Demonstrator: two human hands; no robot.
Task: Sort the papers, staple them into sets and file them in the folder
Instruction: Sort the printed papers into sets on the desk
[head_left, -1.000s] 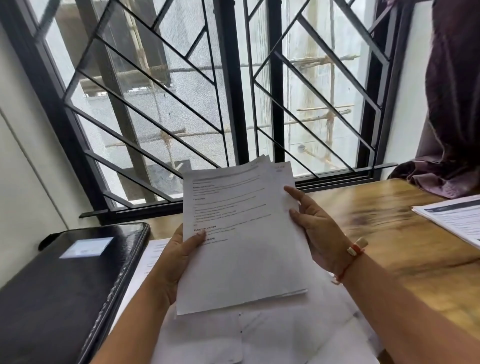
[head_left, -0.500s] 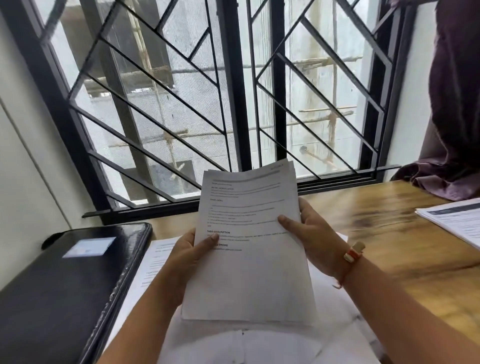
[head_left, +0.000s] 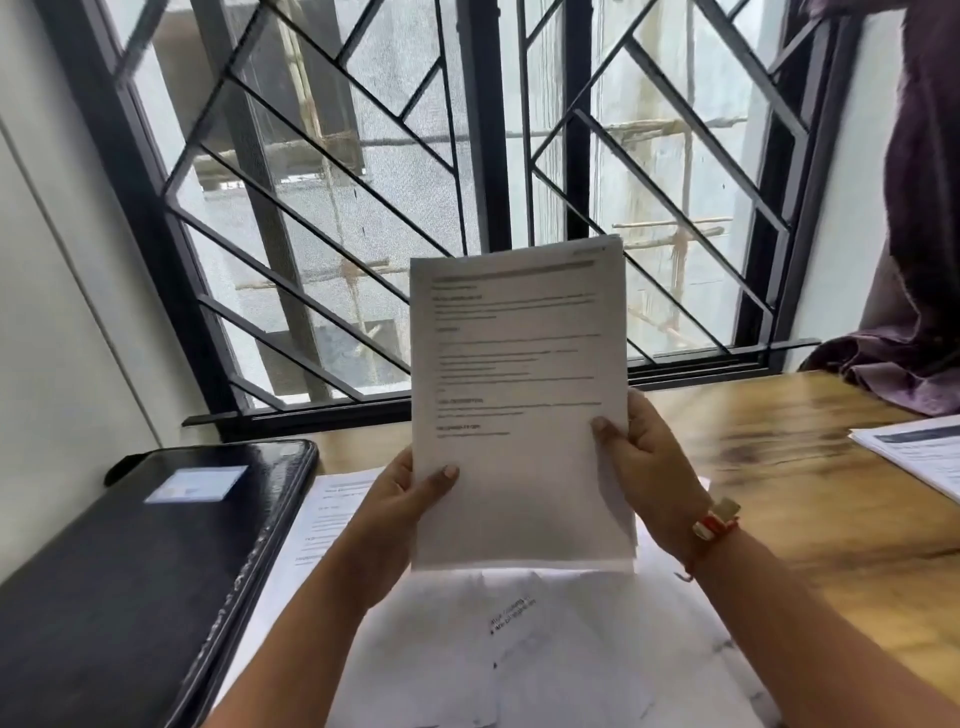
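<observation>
Your left thumb (head_left: 441, 475) lay pressed on the front of the stack of papers (head_left: 519, 389) near its lower left edge, the other fingers hidden behind the sheets, so your left hand (head_left: 400, 499) pinched that side. Your right thumb (head_left: 605, 431) gripped the opposite edge in the same way, your right hand (head_left: 644, 467) curled round the back, a red bracelet (head_left: 717, 519) at the wrist. Between both hands the stack stood nearly upright, printed side towards you, lifted clear of the table (head_left: 805, 467). Under it, loose sheets (head_left: 519, 649) lay spread on the tabletop. The black folder (head_left: 130, 571) lay closed to your left, just beside those sheets. Another printed pile (head_left: 914, 452) sat well apart at the right edge. Beyond were the window grille (head_left: 363, 182) and a purple curtain (head_left: 914, 260).
</observation>
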